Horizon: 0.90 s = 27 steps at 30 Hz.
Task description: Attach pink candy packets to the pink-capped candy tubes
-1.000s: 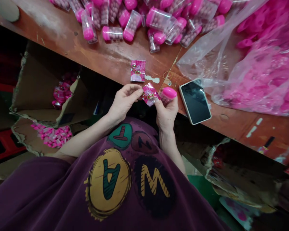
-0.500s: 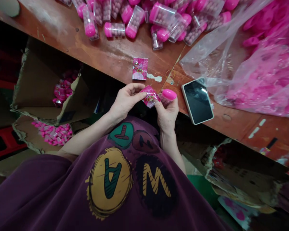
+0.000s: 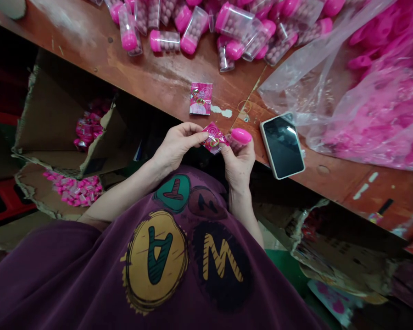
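Sachet (image 3: 214, 137) between left hand (image 3: 177, 146), right hand (image 3: 239, 160)

A worn reddish-brown wooden table (image 3: 151, 78) runs slantwise across the view. Torn cardboard boxes (image 3: 48, 137) stand below it in dim shadow.

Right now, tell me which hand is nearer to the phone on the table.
Right. The right hand, gripping a pink-capped tube, is just beside the phone; the left hand, pinching the pink packet, lies farther off, past the right hand.

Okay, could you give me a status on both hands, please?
Left hand pinching small pink printed sachet. Right hand holding pink-capped clear tube. Dark smartphone lies apart, rightward.
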Available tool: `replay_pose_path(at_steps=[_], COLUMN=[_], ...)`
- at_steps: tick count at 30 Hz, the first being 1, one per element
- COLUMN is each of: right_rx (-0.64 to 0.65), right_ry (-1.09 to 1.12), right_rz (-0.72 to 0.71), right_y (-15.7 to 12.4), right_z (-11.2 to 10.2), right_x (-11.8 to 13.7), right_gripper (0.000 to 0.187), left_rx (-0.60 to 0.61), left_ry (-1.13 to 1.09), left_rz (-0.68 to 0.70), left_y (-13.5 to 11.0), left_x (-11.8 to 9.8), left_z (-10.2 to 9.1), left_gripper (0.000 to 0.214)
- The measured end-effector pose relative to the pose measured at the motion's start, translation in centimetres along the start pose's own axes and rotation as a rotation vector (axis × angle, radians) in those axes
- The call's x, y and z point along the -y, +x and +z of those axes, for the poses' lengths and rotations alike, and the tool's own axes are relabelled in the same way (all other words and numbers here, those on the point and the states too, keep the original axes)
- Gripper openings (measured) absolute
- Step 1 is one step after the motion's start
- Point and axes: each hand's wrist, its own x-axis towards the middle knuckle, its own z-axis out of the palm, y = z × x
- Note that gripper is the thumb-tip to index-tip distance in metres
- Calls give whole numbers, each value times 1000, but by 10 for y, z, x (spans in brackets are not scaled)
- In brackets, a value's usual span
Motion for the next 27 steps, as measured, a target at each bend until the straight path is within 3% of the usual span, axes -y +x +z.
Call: replay_pose_path(at_steps=[7,10,16,20,27], right_rx=[57,61,16,32,-51], right_ry=[55,108,53,92,97], right_rz=[53,73,115,156,154], right_y=[3,2,-4,-5,-2], right_z=[5,9,16,23,29], right_x=[-3,-3,5,8,2], right_gripper=[56,52,48,49,43], left_rx=[79,84,-32,-82,-22], left_ry=[9,2,9,-27,-56], left_rz=[-54,-69,12,-16,-116], left_y=[-6,-7,-7,-3,-8], left_x=[-3,-1,1,2,3], left_z=[2,2,4,5,1], left_gripper=[23,30,32,37,59])
